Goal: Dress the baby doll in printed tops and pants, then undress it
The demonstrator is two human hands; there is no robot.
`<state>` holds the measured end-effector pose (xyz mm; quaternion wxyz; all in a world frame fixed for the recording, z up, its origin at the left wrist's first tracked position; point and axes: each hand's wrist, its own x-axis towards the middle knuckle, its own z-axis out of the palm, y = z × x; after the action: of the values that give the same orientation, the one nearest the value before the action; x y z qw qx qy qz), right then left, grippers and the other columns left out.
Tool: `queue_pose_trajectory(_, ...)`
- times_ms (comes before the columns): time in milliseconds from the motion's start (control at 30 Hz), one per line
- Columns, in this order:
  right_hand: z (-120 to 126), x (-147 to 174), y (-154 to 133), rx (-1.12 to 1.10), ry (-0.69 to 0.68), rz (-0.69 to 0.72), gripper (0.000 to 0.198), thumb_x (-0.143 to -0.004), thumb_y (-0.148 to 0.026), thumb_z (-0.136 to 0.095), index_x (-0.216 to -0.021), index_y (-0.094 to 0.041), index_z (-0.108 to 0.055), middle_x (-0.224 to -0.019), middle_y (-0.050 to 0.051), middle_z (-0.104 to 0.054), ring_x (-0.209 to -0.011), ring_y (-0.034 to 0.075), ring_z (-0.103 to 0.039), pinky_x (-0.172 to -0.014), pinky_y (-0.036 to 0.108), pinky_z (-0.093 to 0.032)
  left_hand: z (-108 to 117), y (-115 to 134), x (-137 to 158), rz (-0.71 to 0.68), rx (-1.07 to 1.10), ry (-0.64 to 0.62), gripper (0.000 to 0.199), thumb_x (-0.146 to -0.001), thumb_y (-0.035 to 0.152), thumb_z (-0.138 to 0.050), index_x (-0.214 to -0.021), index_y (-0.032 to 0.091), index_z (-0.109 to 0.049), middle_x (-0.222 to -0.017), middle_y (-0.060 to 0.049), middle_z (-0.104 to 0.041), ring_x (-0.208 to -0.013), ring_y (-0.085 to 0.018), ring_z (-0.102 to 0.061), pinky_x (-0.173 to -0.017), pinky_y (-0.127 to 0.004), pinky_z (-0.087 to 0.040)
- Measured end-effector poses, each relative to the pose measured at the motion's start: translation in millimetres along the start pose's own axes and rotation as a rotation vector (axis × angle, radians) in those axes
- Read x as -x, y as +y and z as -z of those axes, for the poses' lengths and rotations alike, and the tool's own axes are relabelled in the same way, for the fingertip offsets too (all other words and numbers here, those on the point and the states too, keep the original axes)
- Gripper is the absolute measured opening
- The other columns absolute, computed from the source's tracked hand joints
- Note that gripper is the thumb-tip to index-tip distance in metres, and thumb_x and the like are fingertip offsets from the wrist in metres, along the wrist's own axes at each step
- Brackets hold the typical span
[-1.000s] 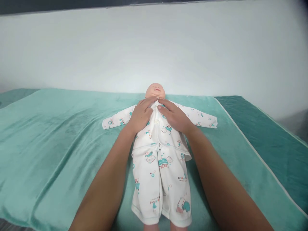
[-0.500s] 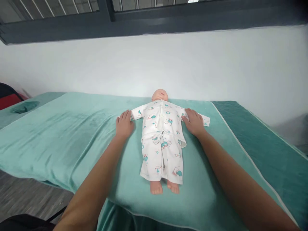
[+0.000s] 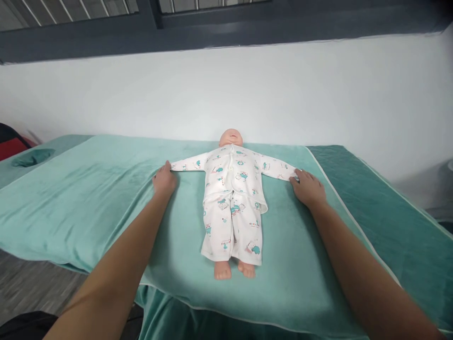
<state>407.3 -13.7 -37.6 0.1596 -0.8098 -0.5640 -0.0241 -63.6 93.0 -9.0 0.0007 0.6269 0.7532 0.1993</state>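
Note:
A baby doll (image 3: 231,137) lies on its back, its head toward the wall and its bare feet toward me. It wears a white long-sleeved top (image 3: 230,172) and white trousers (image 3: 231,226), both printed with small teal and red pictures. Both sleeves are stretched out sideways. At the end of the sleeve on the left, my left hand (image 3: 164,179) is closed on the cuff. My right hand (image 3: 309,188) has its fingers closed on the cuff of the other sleeve (image 3: 279,168). The doll's hands are not visible.
A light green cover (image 3: 106,198) with a pale edge spreads under the doll, over a darker green bed (image 3: 382,203). A face hole (image 3: 33,157) is at the far left, near a red and black item (image 3: 12,144). Behind stands a white wall (image 3: 198,94).
Both my hands have slid outward along the sleeves to the cuffs, the left hand leftward and the right hand rightward. The sleeves now show stretched out straight.

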Motion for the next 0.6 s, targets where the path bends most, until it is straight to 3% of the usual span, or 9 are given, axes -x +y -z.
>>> queue_pose_trajectory(167,-1,-5,1,0.007,0.021,-0.001,0.05,-0.099,-0.038,-0.03,-0.139,-0.019,-0.053,-0.149,0.012,-0.047,-0.137,0.031,-0.043,-0.111,0.052,-0.035,-5,-2,-11,0.027,-0.006,0.008,0.061,-0.088,0.01,-0.032,-0.147,0.019,-0.044,-0.144,-0.015,-0.054,-0.137,-0.036,-0.045,-0.109,-0.061,-0.035)
queue_pose_trajectory(333,1,3,0,-0.015,0.096,0.032,0.051,-0.098,-0.039,-0.033,-0.136,-0.014,-0.055,-0.141,0.019,-0.052,-0.13,0.034,-0.047,-0.106,0.051,-0.039,-5,-1,2,-0.015,-0.008,-0.004,0.059,-0.091,0.017,-0.031,-0.15,0.02,-0.039,-0.151,-0.013,-0.047,-0.137,-0.033,-0.044,-0.112,-0.056,-0.035)
queue_pose_trajectory(467,3,31,-10,-0.063,0.163,0.089,0.052,-0.096,-0.039,-0.04,-0.137,-0.009,-0.053,-0.149,0.024,-0.042,-0.138,0.04,-0.037,-0.106,0.058,-0.037,-1,4,24,0.016,0.025,-0.009,0.062,-0.091,0.021,-0.032,-0.153,0.012,-0.032,-0.155,-0.016,-0.04,-0.141,-0.033,-0.039,-0.115,-0.052,-0.032)
queue_pose_trajectory(600,12,83,-37,-0.265,0.241,0.263,0.044,-0.094,-0.036,-0.047,-0.129,-0.011,-0.057,-0.145,0.022,-0.048,-0.136,0.037,-0.041,-0.108,0.058,-0.038,5,8,48,0.039,0.051,0.009,0.064,-0.092,0.027,-0.034,-0.152,0.007,-0.03,-0.154,-0.019,-0.04,-0.143,-0.032,-0.037,-0.118,-0.048,-0.028)
